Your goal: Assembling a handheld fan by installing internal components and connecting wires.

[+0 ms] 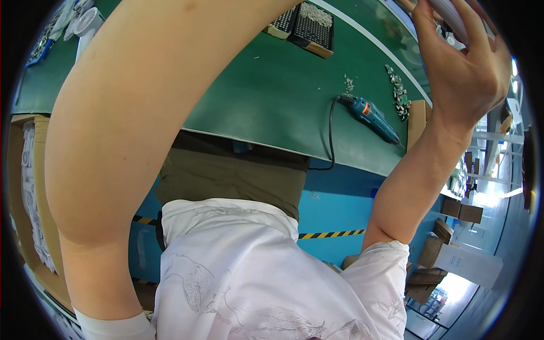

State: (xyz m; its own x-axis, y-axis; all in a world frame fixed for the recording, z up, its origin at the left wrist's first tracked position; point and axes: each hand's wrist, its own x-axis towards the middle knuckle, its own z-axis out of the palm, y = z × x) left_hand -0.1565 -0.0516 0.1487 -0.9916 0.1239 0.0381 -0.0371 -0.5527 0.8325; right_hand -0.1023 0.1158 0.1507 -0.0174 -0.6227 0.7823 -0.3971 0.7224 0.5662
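Observation:
My right hand (470,73) is raised at the top right, its fingers curled round a smooth, whitish, rounded piece (451,16). Most of that piece is cut off by the picture's edge, so its kind does not show. My left forearm (187,51) reaches across to the top edge, and the left hand lies beyond the picture. Below the right hand, a teal electric screwdriver (372,118) lies on the green table (255,107) with its black cord hanging over the front edge. Small loose screws (349,84) are scattered behind it.
Black trays (318,47) with small metal parts stand at the back. Small electronic parts (399,95) lie in a strip near a cardboard piece (417,122) at the right. A white round-headed part (88,24) is at the far left, above a carton (48,187) of white pieces.

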